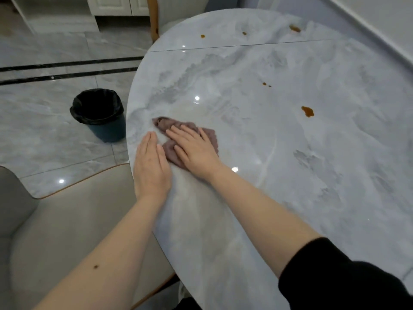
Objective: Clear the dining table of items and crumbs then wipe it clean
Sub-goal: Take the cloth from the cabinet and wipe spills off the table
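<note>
A round grey marble table (279, 164) fills the right of the view. Near its left edge lies a crumpled mauve cloth (207, 136). My right hand (194, 148) lies flat on the cloth, fingers straight, pressing it down. Beside it, my left hand (150, 164) rests flat on the tabletop at the rim, fingers together, its thumb side touching the cloth. Several brown stains mark the table: a large one (308, 111) at mid right, a small one (264, 84) above it, and others along the far side (295, 28).
A dark bin (100, 115) lined with a black bag stands on the tiled floor left of the table. A beige upholstered chair (55, 231) sits at the lower left against the table's edge. Another chair's wooden leg (154, 19) shows at the far side.
</note>
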{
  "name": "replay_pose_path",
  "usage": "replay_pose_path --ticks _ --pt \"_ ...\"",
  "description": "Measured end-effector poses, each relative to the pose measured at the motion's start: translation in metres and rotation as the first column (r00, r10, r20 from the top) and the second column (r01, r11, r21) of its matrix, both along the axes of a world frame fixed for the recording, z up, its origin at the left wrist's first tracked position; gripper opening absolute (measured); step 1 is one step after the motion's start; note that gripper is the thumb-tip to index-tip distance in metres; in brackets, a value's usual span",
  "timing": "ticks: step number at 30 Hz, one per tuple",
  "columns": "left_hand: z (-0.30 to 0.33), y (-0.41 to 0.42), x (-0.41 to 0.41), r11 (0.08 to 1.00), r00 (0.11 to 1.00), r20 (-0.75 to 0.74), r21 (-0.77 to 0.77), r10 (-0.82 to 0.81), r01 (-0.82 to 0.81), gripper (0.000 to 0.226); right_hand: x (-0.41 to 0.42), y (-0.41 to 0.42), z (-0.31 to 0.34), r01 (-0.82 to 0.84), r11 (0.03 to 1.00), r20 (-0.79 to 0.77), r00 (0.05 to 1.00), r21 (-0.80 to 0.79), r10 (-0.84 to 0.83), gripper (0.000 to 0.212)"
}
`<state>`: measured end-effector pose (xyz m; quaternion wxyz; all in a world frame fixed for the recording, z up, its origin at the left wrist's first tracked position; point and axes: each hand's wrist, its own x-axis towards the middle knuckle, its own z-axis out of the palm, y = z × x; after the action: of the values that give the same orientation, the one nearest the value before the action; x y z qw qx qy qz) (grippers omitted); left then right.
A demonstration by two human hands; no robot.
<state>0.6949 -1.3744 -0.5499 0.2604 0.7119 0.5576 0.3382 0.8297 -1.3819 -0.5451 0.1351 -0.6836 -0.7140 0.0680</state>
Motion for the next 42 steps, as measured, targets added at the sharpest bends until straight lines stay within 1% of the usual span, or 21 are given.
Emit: replay_pose_path --ticks 2,5,7,12,14,15,17,18,19,20,21,22,23,24,26,28,30,32,34,38,42 --pt "0.001 0.001 -0.002 1.000 0.999 0.049 -0.014 0.008 -0.007 0.045 -0.004 -0.021 -0.004 -0.026 0.999 -0.048 0.998 0.026 0.027 0.051" --pt "0.004 -0.001 -0.004 1.000 0.998 0.062 -0.013 -0.021 0.021 0.046 -0.006 -0.052 -0.002 -0.057 0.998 -0.097 0.994 0.014 0.058 0.049" --pt "0.007 -0.003 -0.005 0.998 0.998 0.033 -0.028 -0.049 0.050 0.044 -0.008 -0.074 -0.001 -0.084 0.996 -0.148 0.985 0.021 0.086 0.045" --pt "0.013 -0.027 -0.010 0.994 0.993 -0.062 -0.042 -0.100 0.098 0.043 -0.009 -0.132 0.008 -0.089 0.989 -0.265 0.957 0.121 0.118 0.034" --pt "0.013 -0.032 -0.013 0.993 0.993 -0.051 -0.058 -0.105 0.102 0.043 -0.005 -0.139 0.029 -0.009 0.998 -0.402 0.915 0.064 0.034 0.030" --pt "0.014 -0.034 -0.014 0.993 0.994 -0.031 -0.063 -0.103 0.101 0.043 -0.001 -0.139 0.042 0.069 0.997 -0.491 0.870 0.026 -0.047 0.028" --pt "0.018 -0.034 -0.016 0.994 0.996 0.012 -0.070 -0.084 0.085 0.043 0.010 -0.137 0.067 0.270 0.958 -0.622 0.734 -0.100 -0.272 0.026" --pt "0.020 -0.033 -0.017 0.995 0.997 0.018 -0.069 -0.073 0.074 0.044 0.017 -0.134 0.073 0.338 0.918 -0.636 0.667 -0.206 -0.388 0.030" --pt "0.021 -0.030 -0.019 0.996 0.998 0.010 -0.065 -0.058 0.058 0.044 0.023 -0.132 0.075 0.381 0.869 -0.585 0.644 -0.314 -0.494 0.036" --pt "0.021 -0.028 -0.019 0.997 0.999 -0.013 -0.059 -0.047 0.046 0.044 0.029 -0.132 0.073 0.424 0.825 -0.444 0.700 -0.374 -0.560 0.042" --pt "0.020 -0.026 -0.020 0.998 0.998 -0.045 -0.055 -0.035 0.033 0.045 0.031 -0.134 0.069 0.474 0.802 -0.246 0.782 -0.362 -0.573 0.047" --pt "0.018 -0.023 -0.021 0.998 0.996 -0.087 -0.050 -0.028 0.024 0.045 0.030 -0.138 0.063 0.505 0.807 -0.084 0.830 -0.306 -0.552 0.050" --pt "0.015 -0.021 -0.021 0.999 0.991 -0.128 -0.040 -0.026 0.021 0.045 0.025 -0.142 0.057 0.489 0.836 0.003 0.864 -0.248 -0.504 0.052" --pt "0.013 -0.020 -0.021 0.999 0.987 -0.161 -0.026 -0.024 0.020 0.045 0.019 -0.146 0.050 0.432 0.873 0.037 0.900 -0.227 -0.435 0.052" --pt "0.006 -0.015 -0.022 1.000 0.980 -0.200 0.001 -0.020 0.021 0.044 0.008 -0.150 0.034 0.308 0.920 0.062 0.951 -0.244 -0.302 0.056" --pt "0.002 -0.010 -0.022 1.000 0.977 -0.212 0.016 -0.019 0.023 0.043 0.010 -0.147 0.021 0.269 0.935 0.106 0.962 -0.231 -0.250 0.061" --pt "-0.002 -0.002 -0.022 1.000 0.980 -0.200 0.026 -0.009 0.015 0.043 0.017 -0.131 0.015 0.275 0.939 0.109 0.960 -0.206 -0.257 0.062" --pt "-0.006 0.003 -0.021 1.000 0.984 -0.175 0.017 0.011 -0.008 0.043 0.023 -0.104 0.012 0.283 0.940 0.097 0.958 -0.192 -0.268 0.057" --pt "-0.008 0.003 -0.020 1.000 0.988 -0.151 0.022 0.017 -0.014 0.043 0.030 -0.072 0.010 0.305 0.937 0.095 0.952 -0.169 -0.293 0.052" --pt "-0.013 0.003 -0.020 1.000 0.996 -0.083 0.015 0.028 -0.027 0.047 0.033 -0.002 0.008 0.334 0.932 0.102 0.941 -0.143 -0.321 0.052" --pt "-0.013 0.005 -0.018 0.999 0.994 -0.099 0.016 0.044 -0.042 0.052 0.017 0.050 0.007 0.285 0.950 0.090 0.957 -0.131 -0.275 0.052"
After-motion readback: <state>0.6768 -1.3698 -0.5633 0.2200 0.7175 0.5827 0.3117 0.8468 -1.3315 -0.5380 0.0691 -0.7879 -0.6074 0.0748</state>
